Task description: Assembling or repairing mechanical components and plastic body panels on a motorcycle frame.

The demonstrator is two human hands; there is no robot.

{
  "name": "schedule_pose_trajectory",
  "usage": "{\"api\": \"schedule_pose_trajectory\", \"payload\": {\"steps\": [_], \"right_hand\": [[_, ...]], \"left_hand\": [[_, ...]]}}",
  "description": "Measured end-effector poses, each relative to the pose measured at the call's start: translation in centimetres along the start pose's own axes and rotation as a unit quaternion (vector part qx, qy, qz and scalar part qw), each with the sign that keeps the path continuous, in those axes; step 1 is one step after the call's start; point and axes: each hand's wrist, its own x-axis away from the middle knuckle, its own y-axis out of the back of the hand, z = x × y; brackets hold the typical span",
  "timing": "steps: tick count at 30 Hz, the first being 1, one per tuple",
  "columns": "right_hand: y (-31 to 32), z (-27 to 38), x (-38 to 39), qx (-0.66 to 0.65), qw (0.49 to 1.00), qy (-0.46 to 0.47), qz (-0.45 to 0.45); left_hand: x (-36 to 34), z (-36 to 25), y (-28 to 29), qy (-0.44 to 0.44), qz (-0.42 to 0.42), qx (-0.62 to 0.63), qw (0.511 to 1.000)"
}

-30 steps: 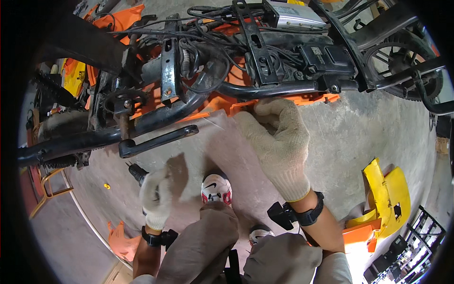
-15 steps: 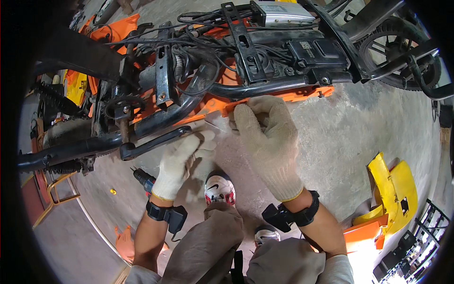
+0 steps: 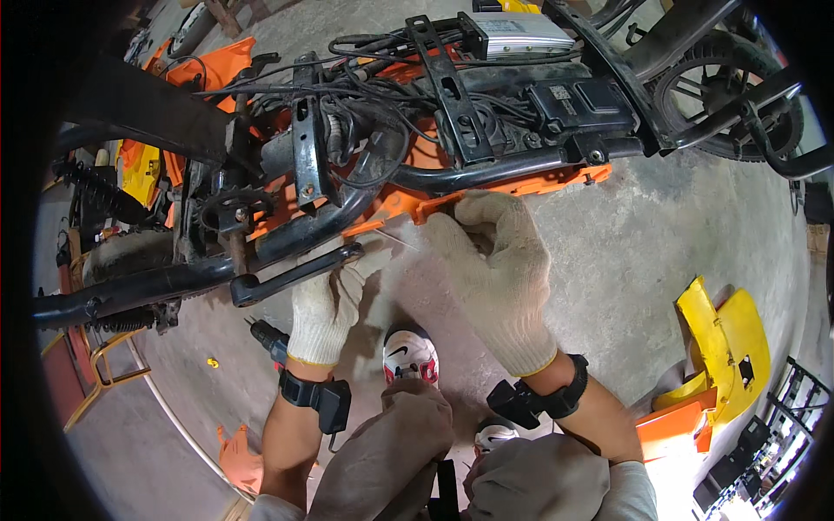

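Note:
My right hand (image 3: 499, 269), in a cream knitted glove, has its fingers bent around the near edge of a long orange plastic panel (image 3: 521, 184). That panel runs along the underside of a black tubular vehicle frame (image 3: 486, 174). My left hand (image 3: 320, 317), gloved the same way, reaches up below the black crank arm (image 3: 300, 273). The crank hides part of its fingers, so their grip is unclear. Between the hands a thin, pale, rod-like piece (image 3: 398, 237) shows near the panel's edge.
A cordless drill (image 3: 268, 339) lies on the floor left of my left wrist. Yellow panels (image 3: 725, 347) and an orange piece (image 3: 673, 430) lie at the right. Cables, a silver finned box (image 3: 521, 36) and a black box (image 3: 582, 104) sit on the frame. A wheel (image 3: 725, 95) stands far right.
My left hand has moved up and slightly left, so its fingers now pass behind the crank arm. My right hand stays at the panel's edge, a little lower in the picture.

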Motion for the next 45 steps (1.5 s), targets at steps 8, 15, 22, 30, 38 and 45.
{"api": "schedule_pose_trajectory", "payload": {"steps": [8,15,22,30,38,45], "right_hand": [[1.2,-1.7,-0.7,0.038,0.996,0.055,0.062],[1.2,-1.7,-1.3,-0.040,0.995,0.020,0.093],[0.6,-1.7,-1.2,-0.197,0.975,-0.060,0.083],[1.0,-1.6,-1.3,-0.106,0.989,-0.041,0.091],[1.4,-0.6,-1.1,-0.082,0.983,-0.128,0.107],[1.0,-0.3,-1.1,-0.100,0.985,-0.102,0.093]], "left_hand": [[0.0,-0.3,-0.2,-0.014,-0.016,-0.066,0.998],[-0.6,1.4,-2.2,0.006,-0.053,-0.027,0.998],[-0.7,1.4,-0.6,0.009,-0.014,0.025,1.000],[-0.3,1.5,-1.2,0.071,-0.036,0.039,0.996],[-0.1,2.1,-2.4,-0.095,0.011,-0.275,0.957],[0.0,2.4,-6.8,0.082,0.008,-0.065,0.994]]}}
